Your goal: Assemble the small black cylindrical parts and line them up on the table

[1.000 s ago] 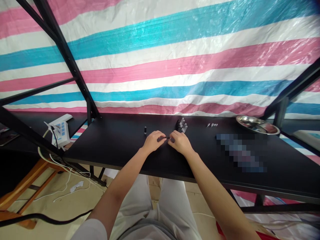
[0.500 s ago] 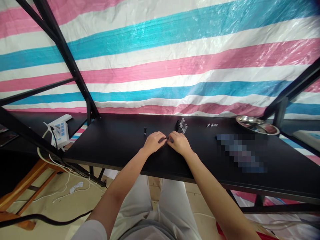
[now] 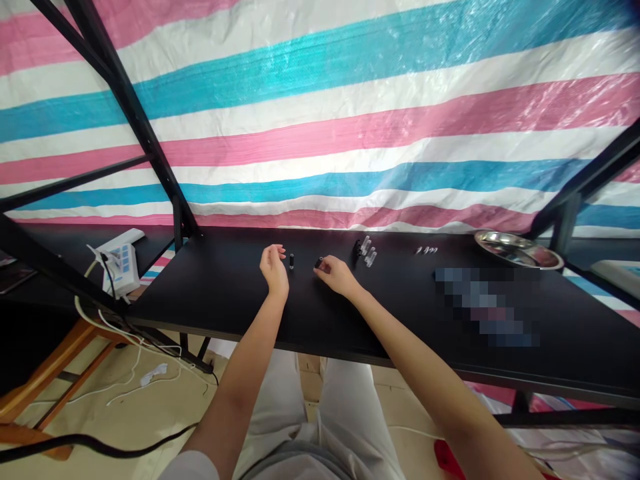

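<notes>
My left hand [image 3: 274, 272] is raised over the black table, palm turned inward and fingers loosely bent, with nothing in it. Just right of its fingertips a small dark cylinder with a clear lower end [image 3: 291, 261] stands upright on the table. Between thumb and fingers, my right hand [image 3: 339, 275] pinches a small black cylindrical piece [image 3: 319, 263], partly covered by the fingertips. Beyond my right hand are several clear small tubes [image 3: 369, 252] next to a cluster of small black pieces [image 3: 357, 249].
Several tiny clear pieces [image 3: 427, 251] lie farther right. A round shiny metal tray [image 3: 487, 248] rests at the back right, with a blurred-out strip [image 3: 485, 308] in front. Black metal posts [image 3: 145, 133] frame the table [image 3: 215, 300]; a striped sheet [image 3: 320, 133] hangs behind.
My hands, together before, have separated. My left hand has let go and moved left beside the standing cylinder; my right hand has shifted slightly left with the black piece.
</notes>
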The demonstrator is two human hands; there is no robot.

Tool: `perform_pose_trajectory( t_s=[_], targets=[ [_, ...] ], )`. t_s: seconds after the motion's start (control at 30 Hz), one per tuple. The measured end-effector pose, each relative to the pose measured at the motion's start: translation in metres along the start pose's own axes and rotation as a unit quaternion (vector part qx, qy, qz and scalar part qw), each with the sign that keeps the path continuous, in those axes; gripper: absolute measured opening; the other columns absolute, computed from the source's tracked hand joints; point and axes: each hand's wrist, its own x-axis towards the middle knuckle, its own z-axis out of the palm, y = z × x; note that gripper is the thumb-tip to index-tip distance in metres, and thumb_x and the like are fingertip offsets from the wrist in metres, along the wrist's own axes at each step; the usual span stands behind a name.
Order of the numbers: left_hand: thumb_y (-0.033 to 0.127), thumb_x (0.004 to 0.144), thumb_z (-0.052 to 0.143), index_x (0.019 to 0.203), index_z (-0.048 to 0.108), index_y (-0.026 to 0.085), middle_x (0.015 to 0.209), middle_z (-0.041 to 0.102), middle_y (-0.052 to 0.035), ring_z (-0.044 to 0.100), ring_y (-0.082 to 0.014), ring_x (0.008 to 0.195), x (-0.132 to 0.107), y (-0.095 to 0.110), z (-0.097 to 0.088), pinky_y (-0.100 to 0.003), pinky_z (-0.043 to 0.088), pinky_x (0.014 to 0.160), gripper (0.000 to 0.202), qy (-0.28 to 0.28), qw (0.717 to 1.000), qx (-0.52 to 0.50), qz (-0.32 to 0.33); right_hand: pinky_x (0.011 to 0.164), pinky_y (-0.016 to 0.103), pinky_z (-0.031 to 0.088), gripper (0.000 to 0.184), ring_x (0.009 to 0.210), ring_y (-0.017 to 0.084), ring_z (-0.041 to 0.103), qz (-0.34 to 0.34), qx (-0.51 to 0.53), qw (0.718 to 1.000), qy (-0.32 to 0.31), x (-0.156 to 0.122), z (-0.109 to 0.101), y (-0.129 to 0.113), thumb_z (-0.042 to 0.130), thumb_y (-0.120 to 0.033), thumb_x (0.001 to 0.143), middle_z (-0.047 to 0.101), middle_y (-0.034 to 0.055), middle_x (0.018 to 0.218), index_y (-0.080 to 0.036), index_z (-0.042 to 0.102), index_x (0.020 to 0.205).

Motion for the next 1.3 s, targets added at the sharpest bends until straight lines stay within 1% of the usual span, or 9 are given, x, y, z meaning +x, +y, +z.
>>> perform_pose_trajectory(
  t_s=[0.03, 0.1, 0.17, 0.27, 0.4, 0.7, 0.93, 1.2, 1.3],
  targets=[
    [0.042, 0.085, 0.041, 0.077, 0.056, 0.016, 0.072, 0.058, -0.0028, 0.053, -0.0092, 0.059, 0.003, -0.002, 0.000, -0.021, 0.039, 0.054, 0.032, 0.021, 0.999, -0.025, -0.035, 0.059, 0.026, 0.037, 0.017, 0.060, 0.013, 0.047, 0.002, -0.005, 1.000, -0.009, 0.005, 0.005, -0.001, 0.056, -0.027, 0.070, 0.050, -0.0001, 0.066, -0.021, 0.044, 0.060],
    [0.044, 0.083, 0.042, 0.075, 0.055, 0.015, 0.070, 0.057, -0.0026, 0.052, -0.0086, 0.057, 0.008, -0.005, 0.000, -0.020, 0.035, 0.050, 0.033, 0.049, 0.994, -0.056, -0.082, 0.060, 0.026, 0.037, 0.016, 0.061, 0.013, 0.047, 0.006, -0.012, 1.000, -0.021, 0.015, 0.014, -0.004, 0.057, -0.025, 0.070, 0.050, -0.0004, 0.066, -0.021, 0.044, 0.060],
    [0.044, 0.081, 0.043, 0.074, 0.054, 0.015, 0.069, 0.057, -0.0023, 0.052, -0.0084, 0.055, 0.011, -0.006, -0.001, -0.020, 0.034, 0.049, 0.033, 0.063, 0.990, -0.076, -0.106, 0.060, 0.025, 0.036, 0.016, 0.061, 0.012, 0.047, 0.009, -0.014, 0.999, -0.028, 0.023, 0.023, -0.006, 0.058, -0.024, 0.069, 0.050, -0.0007, 0.066, -0.020, 0.045, 0.060],
    [0.041, 0.079, 0.044, 0.072, 0.054, 0.014, 0.068, 0.056, -0.0020, 0.051, -0.0078, 0.054, 0.012, -0.006, -0.001, -0.020, 0.034, 0.048, 0.029, 0.069, 0.985, -0.098, -0.121, 0.059, 0.025, 0.035, 0.015, 0.060, 0.012, 0.046, 0.030, -0.008, 0.999, -0.042, 0.029, 0.034, -0.005, 0.059, -0.022, 0.066, 0.050, -0.0016, 0.065, -0.020, 0.046, 0.060],
    [0.039, 0.078, 0.045, 0.072, 0.053, 0.014, 0.067, 0.056, -0.0020, 0.051, -0.0077, 0.054, 0.012, -0.004, -0.001, -0.020, 0.034, 0.048, 0.026, 0.070, 0.982, -0.113, -0.131, 0.058, 0.024, 0.035, 0.012, 0.059, 0.012, 0.046, 0.060, 0.004, 0.997, -0.042, 0.029, 0.042, -0.001, 0.060, -0.024, 0.065, 0.052, -0.0022, 0.064, -0.020, 0.048, 0.061],
    [0.032, 0.075, 0.047, 0.069, 0.054, 0.013, 0.063, 0.055, -0.0010, 0.049, -0.0071, 0.052, 0.010, 0.000, 0.001, -0.019, 0.033, 0.047, 0.021, 0.074, 0.976, -0.146, -0.147, 0.059, 0.023, 0.034, 0.013, 0.061, 0.011, 0.047, 0.034, -0.006, 0.999, -0.038, 0.026, 0.044, 0.002, 0.059, -0.027, 0.067, 0.053, -0.0019, 0.065, -0.020, 0.049, 0.063],
    [0.030, 0.074, 0.046, 0.067, 0.054, 0.013, 0.062, 0.055, -0.0007, 0.049, -0.0073, 0.051, 0.009, 0.000, 0.001, -0.019, 0.032, 0.046, 0.020, 0.068, 0.978, -0.136, -0.145, 0.059, 0.023, 0.033, 0.013, 0.062, 0.011, 0.047, 0.028, -0.014, 0.999, -0.041, 0.026, 0.044, 0.004, 0.058, -0.027, 0.068, 0.053, -0.0015, 0.067, -0.020, 0.048, 0.064],
    [0.028, 0.075, 0.045, 0.067, 0.054, 0.013, 0.061, 0.054, -0.0006, 0.048, -0.0073, 0.051, 0.007, 0.000, 0.002, -0.019, 0.032, 0.046, 0.019, 0.057, 0.981, -0.118, -0.140, 0.061, 0.024, 0.036, 0.008, 0.064, 0.011, 0.048, 0.018, -0.024, 0.999, -0.036, 0.023, 0.043, 0.003, 0.059, -0.026, 0.071, 0.054, -0.0005, 0.071, -0.019, 0.055, 0.070],
    [0.027, 0.076, 0.043, 0.066, 0.054, 0.013, 0.061, 0.054, -0.0006, 0.048, -0.0074, 0.051, 0.006, -0.001, 0.003, -0.019, 0.032, 0.046, 0.020, 0.048, 0.985, -0.101, -0.129, 0.062, 0.024, 0.038, 0.011, 0.064, 0.011, 0.049, 0.006, -0.021, 0.999, -0.029, 0.020, 0.036, 0.000, 0.061, -0.028, 0.071, 0.054, 0.0002, 0.075, -0.018, 0.058, 0.076]
  ],
)
